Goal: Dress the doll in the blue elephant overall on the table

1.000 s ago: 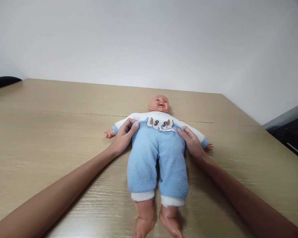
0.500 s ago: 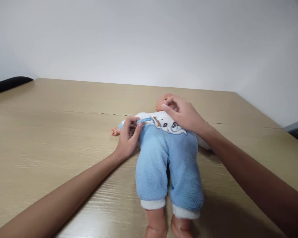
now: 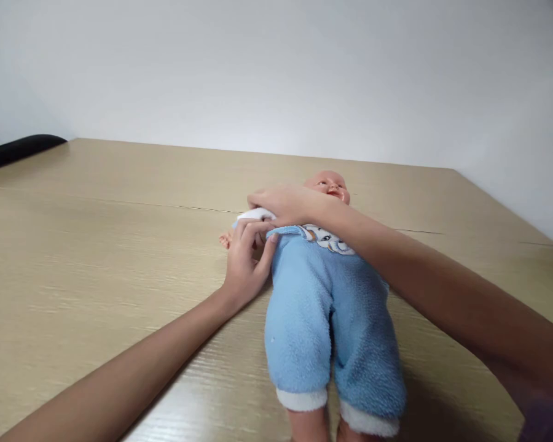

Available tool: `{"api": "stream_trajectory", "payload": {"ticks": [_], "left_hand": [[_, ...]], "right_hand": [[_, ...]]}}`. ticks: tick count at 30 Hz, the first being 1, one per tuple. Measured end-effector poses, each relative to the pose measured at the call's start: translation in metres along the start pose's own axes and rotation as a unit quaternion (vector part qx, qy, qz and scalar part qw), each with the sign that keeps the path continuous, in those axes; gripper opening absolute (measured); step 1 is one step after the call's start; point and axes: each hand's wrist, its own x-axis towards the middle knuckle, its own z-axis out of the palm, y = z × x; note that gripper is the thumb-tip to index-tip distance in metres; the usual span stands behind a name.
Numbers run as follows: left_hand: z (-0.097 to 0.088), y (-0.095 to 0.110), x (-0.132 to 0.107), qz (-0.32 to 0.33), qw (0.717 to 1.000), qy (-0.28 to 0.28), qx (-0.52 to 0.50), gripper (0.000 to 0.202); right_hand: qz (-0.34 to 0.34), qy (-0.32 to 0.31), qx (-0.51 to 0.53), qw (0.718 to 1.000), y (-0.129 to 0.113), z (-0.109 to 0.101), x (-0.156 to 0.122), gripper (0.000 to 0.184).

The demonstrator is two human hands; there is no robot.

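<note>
While a bald, pink plastic doll (image 3: 327, 282) in light-blue fleece trousers (image 3: 299, 325) is lying face up on a pale wood-grain table (image 3: 120, 245), both bare hands are working at its chest in the head view. Left hand (image 3: 246, 261): thumb and fingers apparently pinching the trousers' blue upper edge. Right hand (image 3: 286, 204): crossing the chest above a fluffy white sleeve (image 3: 253, 213); its fingertips are hiding, so I cannot tell whether they are gripping. Handling, my judgement: left fingers should be holding the fleece lightly but firmly, so the right ones are not dragging the doll sideways. Position: the doll's torso is lying just right of the left fingers, touching them; its head (image 3: 327, 182) is showing just beyond the right wrist.
</note>
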Motion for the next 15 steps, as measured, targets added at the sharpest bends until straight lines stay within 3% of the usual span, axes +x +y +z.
{"api": "stream_trajectory", "payload": {"ticks": [3, 5, 9, 12, 15], "left_hand": [[0.0, -0.001, -0.002, 0.031, 0.999, -0.002, -0.012, 0.007], [-0.001, -0.003, -0.005, 0.06, 0.998, -0.005, -0.003, 0.008], [-0.004, -0.006, -0.011, 0.136, 0.989, 0.007, 0.049, 0.017], [-0.004, -0.005, -0.013, 0.177, 0.984, 0.023, 0.011, 0.021], [0.001, -0.003, -0.013, 0.148, 0.986, 0.021, -0.07, 0.014]], "right_hand": [[0.009, 0.091, -0.026, 0.995, 0.001, -0.014, -0.025, 0.031], [0.027, 0.123, 0.01, 0.992, 0.004, -0.022, -0.042, 0.037], [0.073, 0.137, 0.105, 0.982, 0.012, -0.025, -0.066, 0.042], [0.073, 0.137, 0.141, 0.978, 0.013, -0.019, -0.071, 0.042], [0.054, 0.141, 0.134, 0.979, 0.006, -0.011, -0.07, 0.038]]}}
